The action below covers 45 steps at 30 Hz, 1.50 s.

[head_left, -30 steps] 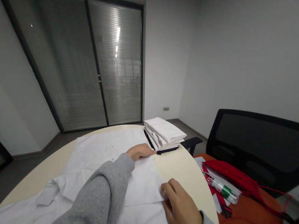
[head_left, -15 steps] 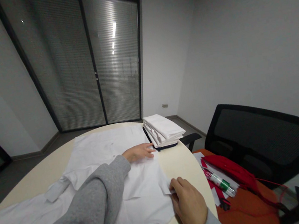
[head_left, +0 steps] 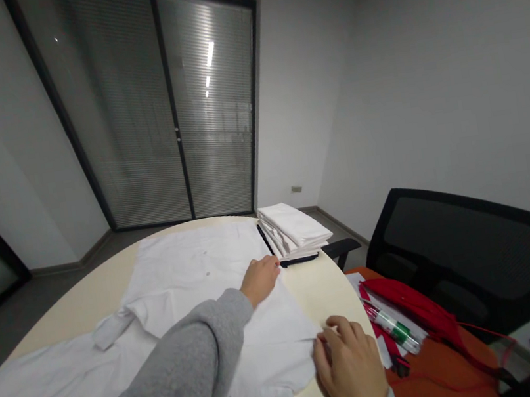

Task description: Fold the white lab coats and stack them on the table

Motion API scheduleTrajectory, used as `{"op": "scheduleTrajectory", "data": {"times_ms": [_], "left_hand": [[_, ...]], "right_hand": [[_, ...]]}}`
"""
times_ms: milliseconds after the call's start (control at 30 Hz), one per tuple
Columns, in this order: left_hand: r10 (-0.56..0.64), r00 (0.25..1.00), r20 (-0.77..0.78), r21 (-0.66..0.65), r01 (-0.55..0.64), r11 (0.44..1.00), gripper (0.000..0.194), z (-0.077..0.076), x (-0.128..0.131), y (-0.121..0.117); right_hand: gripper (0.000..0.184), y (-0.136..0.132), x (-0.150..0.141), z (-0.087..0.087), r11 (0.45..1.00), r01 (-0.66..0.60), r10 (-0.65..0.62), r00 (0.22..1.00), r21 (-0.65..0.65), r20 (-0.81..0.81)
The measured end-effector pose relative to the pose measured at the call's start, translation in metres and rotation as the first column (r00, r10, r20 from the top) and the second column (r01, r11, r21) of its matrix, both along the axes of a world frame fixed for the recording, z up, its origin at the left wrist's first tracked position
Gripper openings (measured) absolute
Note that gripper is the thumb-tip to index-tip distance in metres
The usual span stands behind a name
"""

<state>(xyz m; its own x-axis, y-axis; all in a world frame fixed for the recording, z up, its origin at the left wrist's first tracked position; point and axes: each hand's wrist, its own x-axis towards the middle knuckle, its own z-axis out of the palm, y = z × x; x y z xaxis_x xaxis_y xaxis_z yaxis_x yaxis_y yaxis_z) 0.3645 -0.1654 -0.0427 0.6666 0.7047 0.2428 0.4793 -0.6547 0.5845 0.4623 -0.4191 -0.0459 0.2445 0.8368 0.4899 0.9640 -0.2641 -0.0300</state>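
Note:
A white buttoned shirt [head_left: 180, 264] lies spread over the round table, with one sleeve stretched toward the near left. My left hand [head_left: 260, 280], in a grey sleeve, is closed at the shirt's right edge, beside a folded white stack; its fingertips are partly hidden. Closer to me, my right hand [head_left: 351, 368] pinches the shirt's fabric between thumb and fingers, pulling a corner out to the right. Between the two hands the shirt's edge runs fairly straight.
Folded white cloth [head_left: 294, 227] sits stacked on a dark-edged base at the table's far right. Right of the pale table [head_left: 312, 284] stands a black mesh chair [head_left: 470, 241] with an orange seat, holding a red bag [head_left: 409, 299] and a clear bottle [head_left: 399, 331].
My left hand's fingers, spread earlier, have closed at the shirt's edge. My right hand has moved slightly right, drawing the pinched shirt corner outward. The view has shifted a little.

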Motion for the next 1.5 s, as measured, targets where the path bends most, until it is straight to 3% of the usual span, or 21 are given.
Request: {"op": "scheduleTrajectory", "data": {"times_ms": [133, 233, 333, 433, 567, 667, 800, 900, 1000, 1167, 1300, 1400, 1500], "left_hand": [[-0.059, 0.994, -0.087, 0.229, 0.077, 0.97, 0.03, 0.02, -0.017, -0.018], [-0.027, 0.989, -0.144, 0.312, 0.071, 0.947, 0.033, 0.044, -0.052, -0.018], [0.148, 0.972, -0.181, 0.313, -0.086, 0.946, 0.034, 0.067, -0.115, 0.001], [0.41, 0.876, -0.256, 0.212, -0.363, 0.908, 0.04, 0.081, -0.197, 0.03], [0.439, 0.795, -0.419, 0.078, -0.45, 0.89, 0.033, 0.079, -0.285, 0.052], [0.391, 0.785, -0.48, 0.045, -0.423, 0.905, 0.026, 0.067, -0.315, 0.053], [0.348, 0.771, -0.534, 0.056, -0.379, 0.924, 0.017, 0.058, -0.323, 0.065], [0.353, 0.774, -0.527, 0.126, -0.339, 0.932, 0.013, 0.061, -0.316, 0.082], [0.417, 0.775, -0.474, 0.256, -0.331, 0.908, 0.022, 0.061, -0.299, 0.092], [0.459, 0.817, -0.35, 0.413, -0.305, 0.858, 0.04, 0.034, -0.277, 0.083], [0.445, 0.798, -0.406, 0.287, -0.352, 0.891, 0.063, 0.003, -0.282, 0.073], [0.405, 0.767, -0.497, 0.187, -0.361, 0.914, 0.07, -0.014, -0.292, 0.068], [0.433, 0.75, -0.5, 0.195, -0.389, 0.9, 0.073, -0.022, -0.298, 0.065]], "right_hand": [[0.022, 0.003, -0.001, 0.009, 0.995, -0.095, 0.095, 0.995, 0.009, -0.033], [0.028, 0.012, -0.007, 0.029, 0.968, -0.249, 0.245, 0.967, -0.044, -0.072], [0.038, 0.033, -0.023, 0.055, 0.885, -0.435, 0.416, 0.899, -0.168, -0.137], [0.049, 0.072, -0.047, 0.071, 0.765, -0.58, 0.538, 0.814, -0.281, -0.218], [0.053, 0.128, -0.077, 0.058, 0.687, -0.659, 0.59, 0.752, -0.308, -0.294], [0.055, 0.147, -0.089, 0.033, 0.676, -0.675, 0.595, 0.737, -0.296, -0.32], [0.058, 0.144, -0.089, 0.013, 0.67, -0.671, 0.582, 0.741, -0.318, -0.336], [0.06, 0.139, -0.088, 0.013, 0.684, -0.652, 0.555, 0.757, -0.327, -0.346], [0.061, 0.139, -0.089, 0.015, 0.687, -0.641, 0.543, 0.766, -0.341, -0.344], [0.061, 0.139, -0.09, 0.014, 0.688, -0.636, 0.535, 0.77, -0.348, -0.348], [0.061, 0.138, -0.09, 0.015, 0.688, -0.644, 0.537, 0.762, -0.335, -0.361], [0.061, 0.139, -0.087, 0.017, 0.734, -0.591, 0.484, 0.8, -0.335, -0.353], [0.065, 0.138, -0.086, 0.018, 0.778, -0.499, 0.389, 0.859, -0.381, -0.333]]}}
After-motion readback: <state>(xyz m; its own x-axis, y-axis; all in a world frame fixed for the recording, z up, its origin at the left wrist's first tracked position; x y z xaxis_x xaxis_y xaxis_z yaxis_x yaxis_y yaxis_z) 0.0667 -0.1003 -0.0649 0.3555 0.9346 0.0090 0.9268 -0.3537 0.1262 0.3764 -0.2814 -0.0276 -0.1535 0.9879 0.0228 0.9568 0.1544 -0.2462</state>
